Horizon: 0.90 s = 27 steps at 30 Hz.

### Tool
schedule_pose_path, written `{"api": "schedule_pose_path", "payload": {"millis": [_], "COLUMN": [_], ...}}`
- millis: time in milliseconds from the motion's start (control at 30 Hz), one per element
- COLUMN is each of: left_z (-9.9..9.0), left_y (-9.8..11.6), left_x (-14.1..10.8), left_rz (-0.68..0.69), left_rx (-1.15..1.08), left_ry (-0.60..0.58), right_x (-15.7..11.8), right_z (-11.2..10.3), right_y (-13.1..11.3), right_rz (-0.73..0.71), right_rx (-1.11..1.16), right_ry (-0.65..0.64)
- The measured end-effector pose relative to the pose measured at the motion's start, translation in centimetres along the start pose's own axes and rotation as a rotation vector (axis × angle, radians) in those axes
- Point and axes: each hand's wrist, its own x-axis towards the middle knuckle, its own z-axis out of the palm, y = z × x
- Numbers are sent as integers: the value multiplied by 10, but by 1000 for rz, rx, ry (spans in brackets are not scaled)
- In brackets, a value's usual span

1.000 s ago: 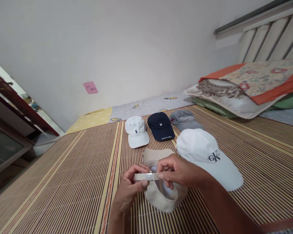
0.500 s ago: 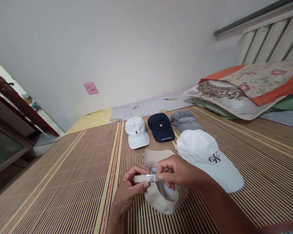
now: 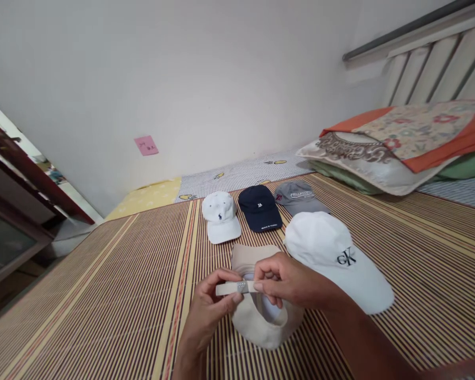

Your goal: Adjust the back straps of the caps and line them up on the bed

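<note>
A beige cap (image 3: 261, 330) lies upside down on the striped mat in front of me, its brim pointing away and its back opening facing me. Its adjustment strap (image 3: 226, 288) is stretched level between my hands, with a silver metal buckle (image 3: 243, 286) in the middle. My left hand (image 3: 211, 301) pinches the strap at the buckle's left side between thumb and fingers. From the right, my right hand (image 3: 287, 277) grips the strap just beside the buckle and covers part of the cap.
Beyond the beige cap sit a white cap (image 3: 222, 229), a navy cap (image 3: 260, 208) and a grey cap (image 3: 298, 198). A larger white cap (image 3: 338, 264) with black letters lies right, near my forearm. Pillows (image 3: 391, 171) are stacked at the far right, below a radiator (image 3: 435, 68).
The view has shifted very slightly. Both hands keep their hold on the strap, and the buckle looks tilted a little differently in the light.
</note>
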Motion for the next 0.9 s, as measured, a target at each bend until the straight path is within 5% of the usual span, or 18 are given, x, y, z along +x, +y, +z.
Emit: {"api": "schedule_pose_path", "payload": {"millis": [900], "left_z": [1], "left_y": [1], "left_x": [-3], "left_rz": [5], "left_rx": [28], "left_ry": [-12], "right_x": [1], "right_z": [3], "right_y": [-3], "right_rz": [-9], "right_rx": [-15], "right_ry": [30]}}
